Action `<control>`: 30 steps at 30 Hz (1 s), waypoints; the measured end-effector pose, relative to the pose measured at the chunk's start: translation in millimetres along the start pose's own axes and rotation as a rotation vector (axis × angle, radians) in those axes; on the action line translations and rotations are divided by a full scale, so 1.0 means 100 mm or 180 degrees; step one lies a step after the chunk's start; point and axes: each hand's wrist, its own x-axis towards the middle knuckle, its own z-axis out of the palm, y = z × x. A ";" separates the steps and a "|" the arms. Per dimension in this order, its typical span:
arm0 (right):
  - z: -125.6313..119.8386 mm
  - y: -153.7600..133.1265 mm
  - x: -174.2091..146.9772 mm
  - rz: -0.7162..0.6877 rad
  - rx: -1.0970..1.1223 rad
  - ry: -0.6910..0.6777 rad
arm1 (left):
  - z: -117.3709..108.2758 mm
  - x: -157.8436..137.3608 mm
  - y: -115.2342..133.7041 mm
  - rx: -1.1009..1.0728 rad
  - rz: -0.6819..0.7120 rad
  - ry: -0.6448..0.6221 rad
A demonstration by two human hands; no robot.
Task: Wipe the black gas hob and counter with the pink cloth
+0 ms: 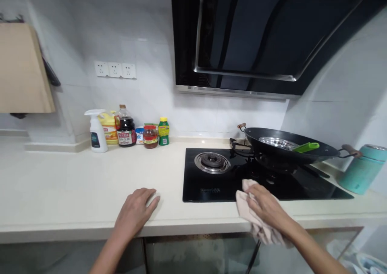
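Note:
My left hand (136, 208) rests on the pale countertop (75, 189) near its front edge, fingers apart and holding nothing. My right hand (263, 203) grips a light pinkish cloth (245, 207) at the front edge of the black gas stove (208, 185). Part of the cloth lies against the stove's glass, and the rest hangs down over the counter's edge. Left of the cloth, the nearer burner (212, 162) is bare. A black wok (290, 155) sits over the right burner, with a shiny perforated metal piece (276, 143) and a green handle (306, 147) inside it.
Against the back wall stand a white spray bottle (97, 132), a yellow jug (109, 128), a dark sauce bottle (125, 130), a red-lidded jar (150, 137) and a green bottle (163, 132). A teal canister (361, 171) is at far right. The range hood (242, 36) overhangs the stove.

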 end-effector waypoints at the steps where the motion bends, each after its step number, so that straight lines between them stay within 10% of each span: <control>1: 0.05 -0.12 0.09 -0.0149 -0.0042 -0.0075 | 0.00 -0.01 0.00 -0.0007 0.0001 0.0013; 6: 0.33 -0.41 0.87 -0.0082 -0.0365 -0.0245 | -0.01 -0.04 0.02 -0.0110 -0.0072 0.0026; 11: 0.38 -0.09 1.53 0.0853 -0.0697 -0.0210 | -0.03 -0.08 0.04 -0.0137 -0.0072 0.0019; 24: 0.36 0.35 1.31 0.1336 -0.0934 -0.0866 | 0.06 -0.13 -0.07 -0.0122 0.0265 0.0276; 30: 0.55 0.66 1.84 0.1869 -0.0933 -0.0974 | 0.05 -0.13 -0.07 0.0012 0.0517 0.0669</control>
